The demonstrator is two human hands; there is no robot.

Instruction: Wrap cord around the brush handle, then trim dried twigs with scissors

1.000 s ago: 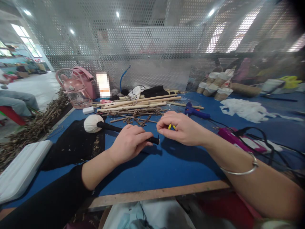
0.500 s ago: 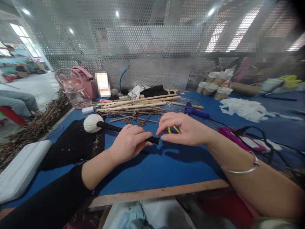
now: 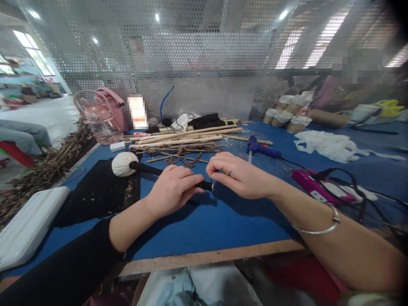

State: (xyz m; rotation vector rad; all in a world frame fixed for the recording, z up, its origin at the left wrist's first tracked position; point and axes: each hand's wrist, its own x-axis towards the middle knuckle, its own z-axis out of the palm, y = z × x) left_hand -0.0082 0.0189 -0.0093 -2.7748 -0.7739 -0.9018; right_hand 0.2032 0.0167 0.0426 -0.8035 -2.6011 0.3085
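My left hand (image 3: 174, 190) is wrapped round a black stick (image 3: 149, 170) that lies on the blue table (image 3: 216, 221) and ends in a white padded ball (image 3: 123, 164) at the far left. My right hand (image 3: 237, 175) is closed at the stick's near tip, fingers pinched together. A sliver of a yellow-handled tool (image 3: 225, 173) shows under those fingers; most of it is hidden. A silver bangle (image 3: 315, 227) sits on my right forearm.
Behind the hands lie long pale wooden sticks (image 3: 185, 138) and dry twigs (image 3: 183, 153). A blue glue gun (image 3: 259, 148) and a pink tool with black cords (image 3: 315, 189) are to the right. Black cloth (image 3: 95, 191), a white box (image 3: 28, 225) and a pink bag (image 3: 102, 112) are left.
My right hand opened its fingers briefly, showing the yellow handles, then closed and shifted left onto the stick's tip. The left hand and stick stayed put.
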